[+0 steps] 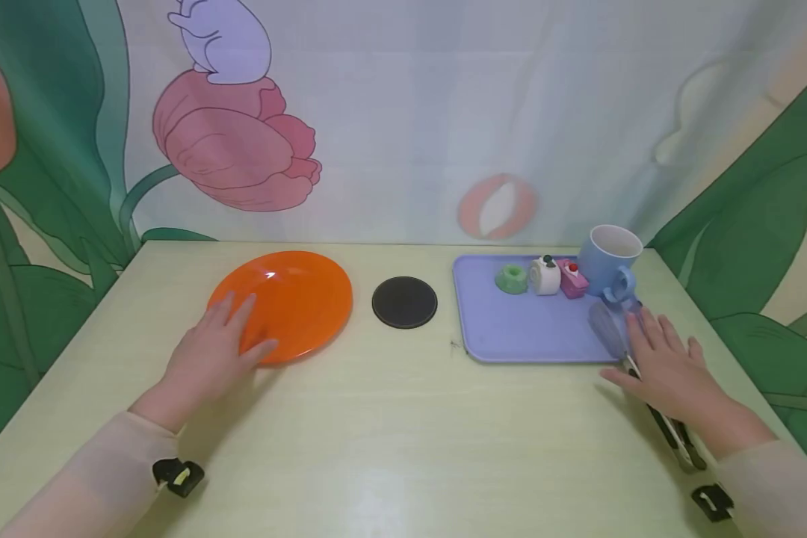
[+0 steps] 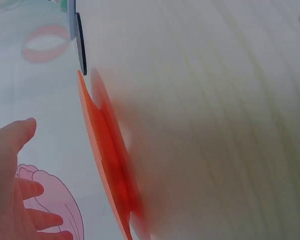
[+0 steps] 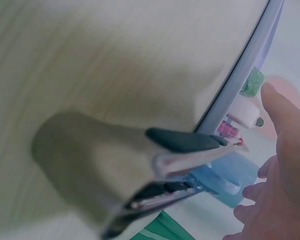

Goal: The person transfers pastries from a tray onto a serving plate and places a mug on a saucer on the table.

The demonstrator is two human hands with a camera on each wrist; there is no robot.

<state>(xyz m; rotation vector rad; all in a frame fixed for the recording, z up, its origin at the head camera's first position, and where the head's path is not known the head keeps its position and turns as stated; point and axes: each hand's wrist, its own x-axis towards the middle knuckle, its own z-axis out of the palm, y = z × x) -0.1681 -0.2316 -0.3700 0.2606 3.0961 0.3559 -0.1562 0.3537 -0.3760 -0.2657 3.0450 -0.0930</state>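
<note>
My left hand (image 1: 205, 362) hovers over the near left rim of an orange plate (image 1: 302, 306), fingers spread. In the left wrist view a gap shows between that hand (image 2: 10, 185) and the plate (image 2: 107, 155). On the right, my other hand (image 1: 672, 373) is held above a pair of tongs (image 3: 182, 141), its fingers extended and gripping nothing. The tongs' grey heads (image 1: 605, 329) lie over the right side of a lilac tray (image 1: 531, 336), and their dark handles reach onto the table, partly hidden by the hand.
Along the tray's back stand a green ring-shaped toy sweet (image 1: 512, 279), a white toy cake roll (image 1: 545, 276), a pink toy cake slice (image 1: 572, 280) and a blue mug (image 1: 598, 261). Between plate and tray lies a black round coaster (image 1: 404, 302). A printed curtain (image 1: 403, 134) hangs behind the table.
</note>
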